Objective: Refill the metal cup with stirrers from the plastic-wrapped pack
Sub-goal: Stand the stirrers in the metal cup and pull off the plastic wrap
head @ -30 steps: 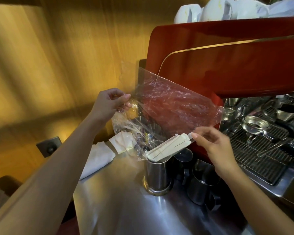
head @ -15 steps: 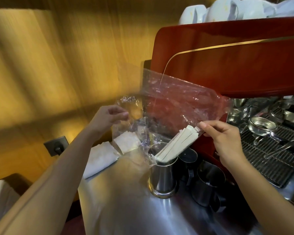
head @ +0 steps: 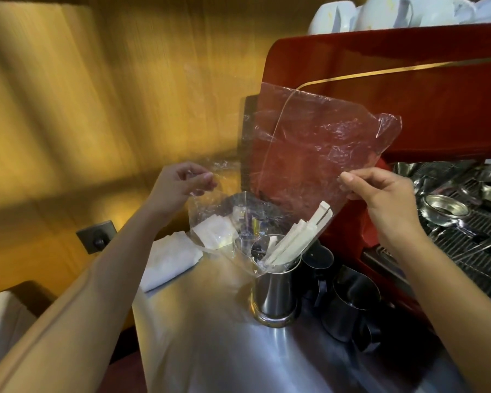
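Note:
A clear plastic wrap [head: 312, 143] hangs open above a shiny metal cup [head: 275, 293] on the steel counter. A bundle of pale stirrers [head: 298, 236] leans tilted, its lower ends inside the cup and its upper ends still within the wrap. My left hand [head: 179, 188] pinches the wrap's left edge. My right hand [head: 386, 197] pinches its right edge, just right of the stirrers' top. Both hands are above and to either side of the cup.
A red espresso machine [head: 408, 89] rises behind, with white cups [head: 380, 9] on top and a drip grate [head: 471, 239] at right. Dark metal pitchers [head: 352, 299] stand right of the cup. Folded white cloths [head: 167, 259] lie at left, near the counter's edge.
The stirrer bundle has tipped steeper and slid deeper into the cup. My right hand has let go of the bundle's top and now holds the wrap. My left hand has dropped lower.

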A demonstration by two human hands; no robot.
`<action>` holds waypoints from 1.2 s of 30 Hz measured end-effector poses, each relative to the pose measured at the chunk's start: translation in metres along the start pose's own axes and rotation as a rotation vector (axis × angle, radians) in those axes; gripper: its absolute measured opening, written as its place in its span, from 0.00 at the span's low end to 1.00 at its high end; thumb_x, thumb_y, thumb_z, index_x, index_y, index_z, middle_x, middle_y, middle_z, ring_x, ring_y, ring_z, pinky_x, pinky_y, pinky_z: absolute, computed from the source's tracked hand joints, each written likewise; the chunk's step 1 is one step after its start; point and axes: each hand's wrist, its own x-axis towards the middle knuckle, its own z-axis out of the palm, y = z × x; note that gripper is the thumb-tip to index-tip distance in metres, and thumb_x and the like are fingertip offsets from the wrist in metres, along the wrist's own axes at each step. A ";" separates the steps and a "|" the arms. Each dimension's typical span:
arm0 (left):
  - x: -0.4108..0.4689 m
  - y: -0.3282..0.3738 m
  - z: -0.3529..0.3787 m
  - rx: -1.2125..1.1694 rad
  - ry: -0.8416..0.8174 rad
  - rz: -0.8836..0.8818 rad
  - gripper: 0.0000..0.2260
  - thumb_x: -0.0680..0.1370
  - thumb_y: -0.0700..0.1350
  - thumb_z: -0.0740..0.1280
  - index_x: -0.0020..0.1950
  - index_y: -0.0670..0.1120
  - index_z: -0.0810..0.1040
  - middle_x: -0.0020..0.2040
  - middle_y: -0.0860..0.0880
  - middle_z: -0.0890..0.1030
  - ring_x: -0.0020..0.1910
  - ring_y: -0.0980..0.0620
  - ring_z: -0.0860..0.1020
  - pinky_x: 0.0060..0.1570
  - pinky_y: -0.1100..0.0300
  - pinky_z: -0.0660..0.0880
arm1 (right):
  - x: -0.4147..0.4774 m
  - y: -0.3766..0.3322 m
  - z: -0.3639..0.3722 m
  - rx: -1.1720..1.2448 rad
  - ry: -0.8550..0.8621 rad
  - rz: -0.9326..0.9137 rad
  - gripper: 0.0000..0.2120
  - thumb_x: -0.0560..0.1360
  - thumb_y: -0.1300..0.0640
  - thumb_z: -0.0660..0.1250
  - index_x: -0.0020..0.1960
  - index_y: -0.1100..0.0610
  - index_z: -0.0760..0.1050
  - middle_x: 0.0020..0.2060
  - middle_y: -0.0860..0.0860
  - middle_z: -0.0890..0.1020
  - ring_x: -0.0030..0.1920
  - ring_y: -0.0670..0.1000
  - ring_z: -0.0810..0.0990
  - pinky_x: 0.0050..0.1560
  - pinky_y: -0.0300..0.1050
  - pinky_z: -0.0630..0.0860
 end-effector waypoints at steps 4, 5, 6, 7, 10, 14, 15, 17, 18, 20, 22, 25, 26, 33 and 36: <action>0.000 -0.005 -0.001 -0.036 0.018 -0.028 0.04 0.75 0.42 0.67 0.42 0.49 0.80 0.35 0.54 0.85 0.38 0.54 0.82 0.40 0.60 0.78 | 0.002 -0.004 0.006 0.020 0.015 -0.018 0.04 0.71 0.60 0.70 0.38 0.52 0.80 0.37 0.52 0.82 0.42 0.53 0.80 0.46 0.45 0.76; -0.001 -0.007 -0.002 -0.048 0.025 -0.037 0.04 0.75 0.42 0.67 0.42 0.48 0.80 0.35 0.54 0.85 0.38 0.54 0.83 0.40 0.60 0.78 | 0.002 -0.005 0.007 0.040 0.021 -0.013 0.04 0.71 0.59 0.70 0.39 0.52 0.80 0.38 0.52 0.82 0.42 0.52 0.80 0.45 0.43 0.76; -0.002 -0.009 -0.002 -0.057 0.035 -0.047 0.04 0.76 0.42 0.66 0.42 0.48 0.80 0.35 0.54 0.85 0.38 0.54 0.83 0.39 0.60 0.79 | 0.001 -0.004 0.008 0.060 0.017 -0.006 0.03 0.71 0.59 0.70 0.39 0.52 0.79 0.38 0.51 0.82 0.41 0.50 0.80 0.43 0.40 0.77; -0.003 -0.011 -0.003 -0.063 0.047 -0.057 0.05 0.76 0.42 0.66 0.42 0.49 0.80 0.35 0.54 0.85 0.38 0.54 0.83 0.38 0.61 0.79 | 0.000 -0.002 0.009 0.074 0.000 0.006 0.03 0.71 0.59 0.70 0.40 0.52 0.79 0.38 0.51 0.82 0.40 0.49 0.80 0.40 0.38 0.78; -0.007 -0.018 -0.006 -0.079 0.084 -0.086 0.05 0.76 0.43 0.66 0.41 0.50 0.80 0.35 0.54 0.85 0.37 0.56 0.83 0.35 0.64 0.79 | -0.010 0.013 0.013 0.031 -0.079 0.072 0.03 0.71 0.58 0.69 0.42 0.51 0.79 0.40 0.49 0.82 0.42 0.47 0.79 0.41 0.39 0.77; -0.012 -0.025 -0.013 -0.115 0.113 -0.120 0.05 0.75 0.44 0.68 0.40 0.51 0.81 0.35 0.53 0.85 0.37 0.55 0.83 0.38 0.60 0.79 | -0.019 0.031 0.016 -0.038 -0.136 0.146 0.06 0.72 0.59 0.69 0.40 0.48 0.81 0.41 0.46 0.84 0.45 0.48 0.81 0.45 0.45 0.77; -0.013 -0.026 -0.014 -0.121 0.111 -0.125 0.05 0.75 0.45 0.68 0.40 0.51 0.81 0.35 0.53 0.85 0.38 0.55 0.83 0.39 0.59 0.79 | -0.019 0.033 0.017 -0.047 -0.151 0.161 0.06 0.72 0.59 0.69 0.40 0.49 0.81 0.41 0.47 0.84 0.46 0.48 0.81 0.45 0.45 0.77; -0.015 -0.028 -0.017 -0.137 0.097 -0.136 0.04 0.75 0.45 0.68 0.41 0.51 0.81 0.36 0.52 0.85 0.39 0.54 0.83 0.41 0.57 0.79 | -0.017 0.035 0.022 -0.059 -0.172 0.181 0.05 0.72 0.59 0.69 0.42 0.50 0.82 0.42 0.47 0.84 0.46 0.48 0.81 0.44 0.43 0.76; -0.017 -0.030 -0.018 -0.145 0.089 -0.143 0.04 0.75 0.45 0.68 0.41 0.50 0.81 0.37 0.52 0.85 0.39 0.54 0.83 0.42 0.56 0.79 | -0.016 0.036 0.025 -0.062 -0.174 0.182 0.06 0.73 0.59 0.68 0.42 0.50 0.82 0.41 0.47 0.84 0.45 0.48 0.81 0.43 0.42 0.75; -0.021 -0.033 -0.021 -0.163 0.083 -0.167 0.03 0.75 0.45 0.68 0.43 0.49 0.81 0.37 0.51 0.85 0.40 0.53 0.83 0.43 0.55 0.79 | -0.014 0.036 0.029 -0.063 -0.164 0.177 0.07 0.73 0.61 0.67 0.40 0.51 0.81 0.38 0.47 0.84 0.42 0.47 0.81 0.41 0.39 0.75; -0.027 -0.037 -0.024 -0.177 0.079 -0.191 0.04 0.75 0.46 0.68 0.43 0.48 0.82 0.38 0.50 0.85 0.41 0.51 0.83 0.43 0.55 0.79 | -0.010 0.033 0.035 -0.048 -0.153 0.161 0.10 0.73 0.62 0.67 0.38 0.50 0.81 0.35 0.44 0.84 0.39 0.43 0.80 0.38 0.35 0.75; -0.039 -0.039 -0.031 -0.253 0.100 -0.210 0.04 0.72 0.47 0.69 0.42 0.49 0.82 0.38 0.50 0.85 0.41 0.50 0.83 0.43 0.55 0.80 | -0.006 0.027 0.043 -0.006 -0.138 0.101 0.12 0.73 0.63 0.67 0.35 0.48 0.80 0.31 0.42 0.83 0.34 0.39 0.78 0.34 0.30 0.74; -0.042 -0.040 -0.033 -0.285 0.117 -0.216 0.04 0.70 0.48 0.69 0.41 0.49 0.82 0.37 0.50 0.85 0.40 0.50 0.83 0.44 0.55 0.80 | -0.005 0.026 0.046 -0.008 -0.138 0.072 0.12 0.73 0.62 0.67 0.35 0.48 0.80 0.31 0.44 0.83 0.33 0.41 0.78 0.33 0.31 0.74; -0.064 -0.048 -0.028 -0.272 0.114 -0.267 0.09 0.74 0.40 0.67 0.51 0.36 0.78 0.35 0.50 0.84 0.35 0.52 0.80 0.43 0.55 0.76 | -0.010 0.040 0.060 -0.072 -0.248 0.106 0.11 0.75 0.63 0.64 0.36 0.54 0.78 0.33 0.51 0.81 0.37 0.46 0.79 0.42 0.44 0.77; -0.066 -0.038 -0.031 -0.241 0.187 -0.222 0.07 0.75 0.40 0.66 0.49 0.37 0.78 0.35 0.49 0.84 0.35 0.52 0.79 0.42 0.54 0.76 | -0.009 0.039 0.060 -0.044 -0.215 0.111 0.12 0.76 0.64 0.63 0.36 0.53 0.77 0.33 0.52 0.81 0.37 0.48 0.80 0.42 0.46 0.79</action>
